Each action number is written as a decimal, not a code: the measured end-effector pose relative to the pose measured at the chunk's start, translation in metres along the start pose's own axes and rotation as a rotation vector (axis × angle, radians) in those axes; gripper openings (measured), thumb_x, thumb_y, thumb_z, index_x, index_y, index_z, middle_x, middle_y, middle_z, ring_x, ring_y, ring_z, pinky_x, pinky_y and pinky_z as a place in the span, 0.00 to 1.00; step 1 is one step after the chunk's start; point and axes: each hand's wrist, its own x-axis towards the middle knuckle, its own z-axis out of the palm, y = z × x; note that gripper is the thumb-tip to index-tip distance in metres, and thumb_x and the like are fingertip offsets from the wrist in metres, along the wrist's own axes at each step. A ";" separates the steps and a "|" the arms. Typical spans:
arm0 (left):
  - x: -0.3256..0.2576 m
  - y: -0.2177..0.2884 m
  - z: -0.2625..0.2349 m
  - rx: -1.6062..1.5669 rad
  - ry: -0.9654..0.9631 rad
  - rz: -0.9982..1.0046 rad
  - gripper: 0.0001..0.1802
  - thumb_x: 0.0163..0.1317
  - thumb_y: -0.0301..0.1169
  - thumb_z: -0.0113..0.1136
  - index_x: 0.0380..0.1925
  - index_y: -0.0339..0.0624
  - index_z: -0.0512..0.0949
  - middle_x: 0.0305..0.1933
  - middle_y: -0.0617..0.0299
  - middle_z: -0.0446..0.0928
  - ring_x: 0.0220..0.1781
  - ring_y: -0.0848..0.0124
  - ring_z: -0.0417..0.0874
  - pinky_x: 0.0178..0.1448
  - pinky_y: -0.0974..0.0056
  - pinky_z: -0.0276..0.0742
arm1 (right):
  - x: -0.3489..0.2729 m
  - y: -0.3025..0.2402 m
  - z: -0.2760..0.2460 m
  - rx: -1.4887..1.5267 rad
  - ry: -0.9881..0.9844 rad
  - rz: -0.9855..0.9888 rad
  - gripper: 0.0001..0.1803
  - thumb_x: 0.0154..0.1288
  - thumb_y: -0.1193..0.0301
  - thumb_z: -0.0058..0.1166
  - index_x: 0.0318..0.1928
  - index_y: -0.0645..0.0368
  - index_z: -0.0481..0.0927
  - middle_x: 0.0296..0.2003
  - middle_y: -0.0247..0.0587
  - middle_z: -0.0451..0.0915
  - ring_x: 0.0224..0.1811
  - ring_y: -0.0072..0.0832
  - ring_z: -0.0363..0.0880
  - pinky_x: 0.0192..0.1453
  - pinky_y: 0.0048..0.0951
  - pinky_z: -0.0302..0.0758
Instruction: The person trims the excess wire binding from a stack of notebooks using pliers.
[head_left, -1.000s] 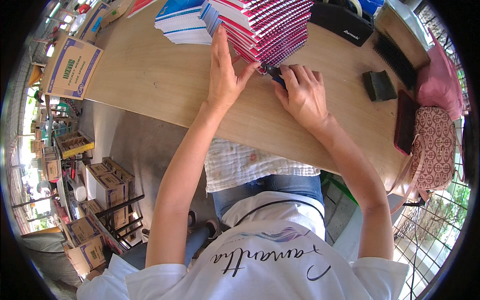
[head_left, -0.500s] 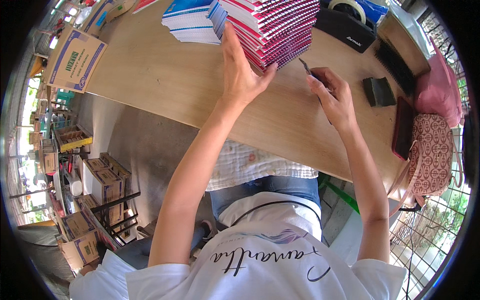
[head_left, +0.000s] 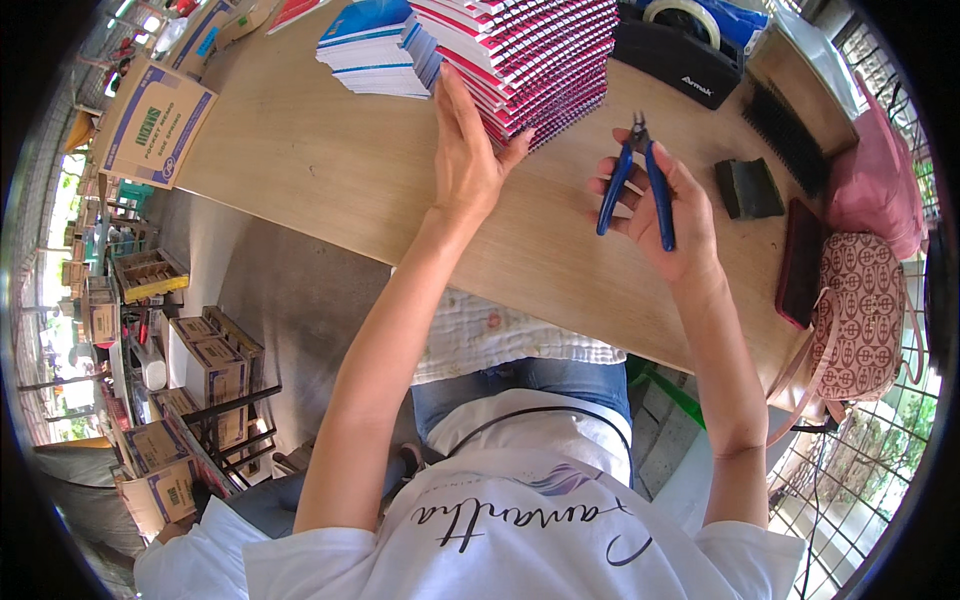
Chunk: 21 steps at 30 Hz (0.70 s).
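Over on the wooden surface [head_left: 330, 170] there's a big slanted stack of spiral-bound notebooks [head_left: 530, 50] with pink-and-white edges, fanned out toward the person. The left hand [head_left: 468, 150] lies flat and spread against the near side of that stack, fingers straight and pointing up along the covers, thumb tip touching the lower edge of the pile. It isn't gripping anything, just pressing on it.

The right hand [head_left: 660, 205] is lifted a bit above the surface, off to the right of the stack and clear of it. It's curled around a pair of small blue-handled cutters [head_left: 638, 175], the handles running down across the palm, the dark metal nose poking up past the fingertips. Can't really tell if the nose is open or closed, too small.

Other stuff around: a second, lower pile of blue-and-white booklets [head_left: 365, 45] sits just left of the notebooks, touching them. Behind the right hand there's a black tape dispenser [head_left: 680, 55] with a roll on top. To the right of the cutters there's a small dark block [head_left: 748, 188], then a flat dark red case [head_left: 800, 262] near the edge, and a patterned pink bag [head_left: 865, 310] hanging off the right end. A cardboard box [head_left: 150, 125] sits at the far left corner of the surface, and there are more boxes on the floor down left [head_left: 215, 365].
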 end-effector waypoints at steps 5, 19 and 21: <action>-0.004 -0.012 -0.004 -0.203 -0.013 0.027 0.70 0.52 0.43 0.74 0.72 0.43 0.22 0.74 0.34 0.42 0.73 0.42 0.57 0.72 0.43 0.60 | 0.002 0.007 -0.002 -0.548 -0.094 -0.170 0.19 0.74 0.58 0.46 0.50 0.62 0.75 0.36 0.38 0.80 0.33 0.25 0.78 0.37 0.29 0.75; -0.001 -0.010 -0.015 -0.576 -0.026 -0.040 0.67 0.53 0.27 0.69 0.72 0.46 0.20 0.73 0.36 0.48 0.75 0.47 0.55 0.74 0.44 0.56 | 0.021 0.040 0.005 -1.667 0.091 -1.056 0.21 0.53 0.63 0.67 0.45 0.56 0.76 0.41 0.38 0.78 0.46 0.39 0.76 0.47 0.46 0.69; -0.001 -0.009 -0.017 -0.644 -0.034 -0.089 0.66 0.55 0.24 0.67 0.72 0.50 0.20 0.73 0.37 0.50 0.75 0.49 0.57 0.74 0.44 0.57 | 0.024 0.042 0.007 -1.690 0.084 -1.093 0.21 0.53 0.62 0.67 0.46 0.56 0.76 0.41 0.37 0.78 0.46 0.38 0.76 0.47 0.46 0.68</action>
